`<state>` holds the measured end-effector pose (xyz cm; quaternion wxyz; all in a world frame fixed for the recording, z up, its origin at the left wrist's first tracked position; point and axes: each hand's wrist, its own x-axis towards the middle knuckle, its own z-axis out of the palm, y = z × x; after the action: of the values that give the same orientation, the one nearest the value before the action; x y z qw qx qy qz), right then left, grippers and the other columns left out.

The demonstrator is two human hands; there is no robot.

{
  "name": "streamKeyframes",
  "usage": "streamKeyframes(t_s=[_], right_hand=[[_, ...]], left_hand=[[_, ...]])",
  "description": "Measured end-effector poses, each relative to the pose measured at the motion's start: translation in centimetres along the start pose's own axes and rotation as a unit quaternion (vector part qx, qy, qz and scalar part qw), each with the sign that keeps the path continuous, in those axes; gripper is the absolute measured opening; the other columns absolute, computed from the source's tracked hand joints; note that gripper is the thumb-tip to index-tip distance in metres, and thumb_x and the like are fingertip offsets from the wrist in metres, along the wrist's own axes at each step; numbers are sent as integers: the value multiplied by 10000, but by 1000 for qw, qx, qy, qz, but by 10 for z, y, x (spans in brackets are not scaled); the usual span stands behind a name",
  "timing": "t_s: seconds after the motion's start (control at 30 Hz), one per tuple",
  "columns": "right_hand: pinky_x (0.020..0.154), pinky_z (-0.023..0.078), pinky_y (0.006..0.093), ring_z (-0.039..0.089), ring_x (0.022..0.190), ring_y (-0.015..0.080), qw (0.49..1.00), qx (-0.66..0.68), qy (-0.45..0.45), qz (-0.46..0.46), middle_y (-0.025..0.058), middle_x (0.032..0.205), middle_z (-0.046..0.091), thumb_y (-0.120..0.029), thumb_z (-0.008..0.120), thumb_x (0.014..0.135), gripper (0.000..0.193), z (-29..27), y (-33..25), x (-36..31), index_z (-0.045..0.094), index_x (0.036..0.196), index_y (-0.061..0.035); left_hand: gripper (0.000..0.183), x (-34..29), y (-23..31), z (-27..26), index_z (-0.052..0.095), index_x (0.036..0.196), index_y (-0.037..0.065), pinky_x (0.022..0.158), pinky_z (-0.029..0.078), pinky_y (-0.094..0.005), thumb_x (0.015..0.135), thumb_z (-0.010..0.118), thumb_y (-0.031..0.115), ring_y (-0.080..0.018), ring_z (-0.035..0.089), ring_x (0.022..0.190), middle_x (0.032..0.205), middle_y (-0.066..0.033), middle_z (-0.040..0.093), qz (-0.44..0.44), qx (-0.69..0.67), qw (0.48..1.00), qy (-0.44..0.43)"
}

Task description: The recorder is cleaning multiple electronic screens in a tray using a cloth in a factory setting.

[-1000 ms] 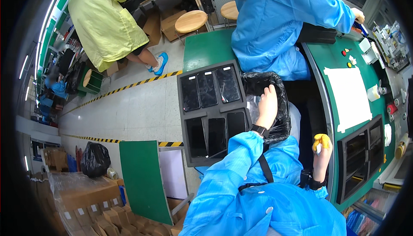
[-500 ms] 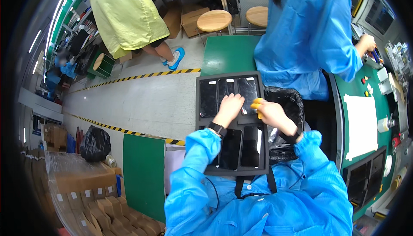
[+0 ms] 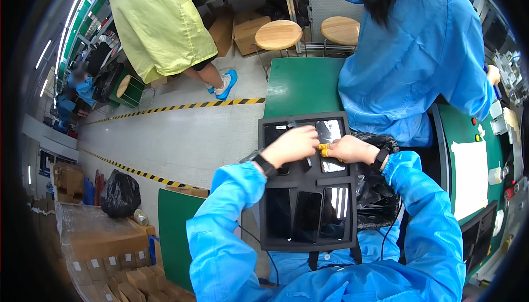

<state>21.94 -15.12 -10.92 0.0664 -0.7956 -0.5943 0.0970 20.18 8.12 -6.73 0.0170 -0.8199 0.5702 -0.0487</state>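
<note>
Crowding the left hand (image 3: 292,148) and right hand (image 3: 352,150) close together over the far row of the black tray (image 3: 302,181) could skew the far-right phone (image 3: 329,130) if the yellow finger covers (image 3: 324,147) snag its edge; can't tell whether either grips anything.

**Surface Check: Tray and Counter**

Noted: black tray (image 3: 297,182), overlapping the near end of the green counter (image 3: 306,84); support underneath hidden. Set in its lower row: three dark phones (image 3: 278,214), side by side, the middle one slightly askew. Seen in its upper row: phones at left and right, middle position largely obscured. Recorded on the right-hand counter (image 3: 457,128): white sheet (image 3: 471,175), white bottle (image 3: 495,176), second black tray (image 3: 479,217).
</note>
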Motion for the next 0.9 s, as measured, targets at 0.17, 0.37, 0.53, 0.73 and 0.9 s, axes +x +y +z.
streamKeyframes(t_s=[0.17,0.37,0.53,0.73,0.9], right_hand=[[657,534,390,640,846,259,999,-8,3,-41,49,883,622,-158,494,864,235,14,-8,6,590,1078,-140],[611,542,361,658,767,232,997,-19,-68,39,39,849,624,-183,565,814,114,-9,-27,24,631,811,-89],[633,533,372,644,794,267,998,-33,33,-41,63,818,628,-127,590,768,94,-56,-14,7,624,854,-111],[702,489,306,603,758,172,857,379,295,187,79,806,602,20,683,778,292,-42,-9,-5,526,1025,13],[601,473,298,579,655,161,706,470,302,436,83,760,597,-102,739,750,335,-9,6,-4,518,977,7]], left_hand=[[352,-26,-14,-22,505,996,-36,693,484,-382,852,660,245,-309,610,766,857,-174,613,-387,-385,831,108],[466,-37,-5,69,467,1170,-63,811,495,-425,820,669,169,-402,630,934,968,-259,635,-499,-420,735,185],[234,-20,4,101,537,1024,-36,553,537,-317,895,580,154,-184,676,729,838,-97,658,-563,-554,597,138],[116,-36,6,76,631,852,39,822,511,-404,785,609,132,-303,614,884,895,-91,627,-389,-80,918,8],[115,-53,4,54,629,854,206,999,388,-405,774,584,136,-161,543,976,871,63,565,-105,85,988,-80]])
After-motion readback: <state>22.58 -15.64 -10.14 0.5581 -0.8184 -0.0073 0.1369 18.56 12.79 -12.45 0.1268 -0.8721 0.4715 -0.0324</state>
